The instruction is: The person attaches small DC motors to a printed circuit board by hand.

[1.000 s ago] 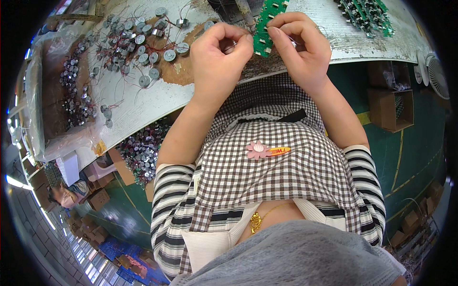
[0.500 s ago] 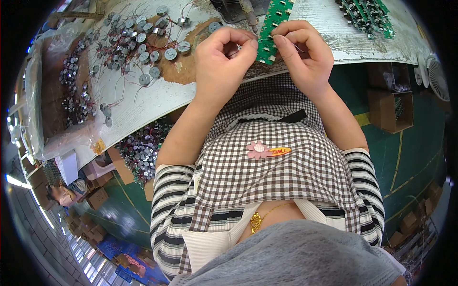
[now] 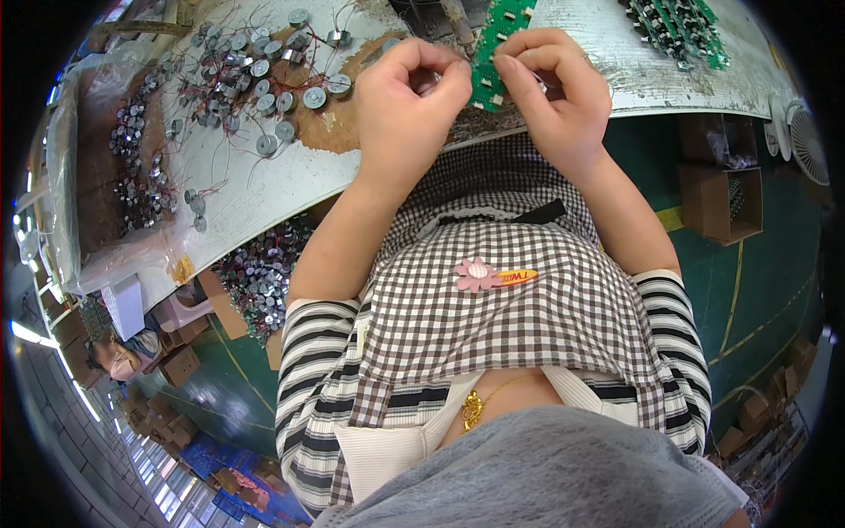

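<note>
A green circuit board strip (image 3: 489,81) with small pale parts lies at the near edge of the bench, between my two hands. On its left is my left hand (image 3: 407,110), thumb and forefinger pinched together beside the strip; whatever is in them is hidden. My right hand (image 3: 563,101) is closed in a pinch over the strip's right edge, its fingertips at the board. Something small and pale shows behind its curled fingers, too small to name. Left of my left hand lie many small round grey motors (image 3: 314,98) with thin red wires.
A stack of populated green boards (image 3: 676,33) lies at the bench's far right. Clear plastic sheeting (image 3: 63,176) edges a pile of small metal parts (image 3: 136,167) at left. Below the bench are a box of more motors (image 3: 264,277) and a cardboard box (image 3: 722,207).
Both hands have shifted slightly away from me, with the right fingertips a little further left over the board. The board's near end has moved slightly up and left.
</note>
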Demonstrator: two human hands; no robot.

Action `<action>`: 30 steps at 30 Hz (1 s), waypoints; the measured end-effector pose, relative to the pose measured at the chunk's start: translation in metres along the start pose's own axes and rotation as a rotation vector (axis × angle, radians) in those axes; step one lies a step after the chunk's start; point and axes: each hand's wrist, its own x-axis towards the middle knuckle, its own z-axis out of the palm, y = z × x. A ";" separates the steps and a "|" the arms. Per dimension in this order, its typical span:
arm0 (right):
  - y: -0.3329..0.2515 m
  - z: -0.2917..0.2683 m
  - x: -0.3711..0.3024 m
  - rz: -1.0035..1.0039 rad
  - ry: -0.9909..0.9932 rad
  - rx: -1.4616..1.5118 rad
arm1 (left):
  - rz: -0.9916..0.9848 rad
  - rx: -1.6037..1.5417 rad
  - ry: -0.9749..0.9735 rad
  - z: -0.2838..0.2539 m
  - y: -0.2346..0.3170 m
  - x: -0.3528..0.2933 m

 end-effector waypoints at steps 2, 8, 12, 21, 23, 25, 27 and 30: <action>0.002 0.000 -0.006 0.019 -0.004 0.010 | -0.016 0.042 -0.015 0.000 0.000 -0.003; 0.000 -0.004 -0.008 -0.018 0.041 -0.097 | -0.011 0.011 -0.034 -0.001 0.000 -0.007; 0.008 -0.006 -0.001 0.081 0.137 0.093 | -0.002 0.014 -0.135 -0.010 0.004 -0.004; 0.010 -0.004 -0.011 0.204 0.124 0.229 | 0.337 0.915 0.086 -0.062 0.022 0.058; 0.010 -0.004 -0.011 0.190 0.096 0.171 | 0.177 0.752 0.160 -0.059 0.019 0.063; 0.013 -0.005 -0.012 0.172 0.083 0.167 | 0.056 0.346 0.325 -0.059 0.020 0.063; 0.013 -0.007 -0.012 0.158 0.078 0.156 | 0.072 0.150 0.343 -0.068 0.016 0.061; 0.009 -0.007 -0.009 0.193 0.053 0.206 | 0.140 -0.092 0.285 -0.069 0.009 0.045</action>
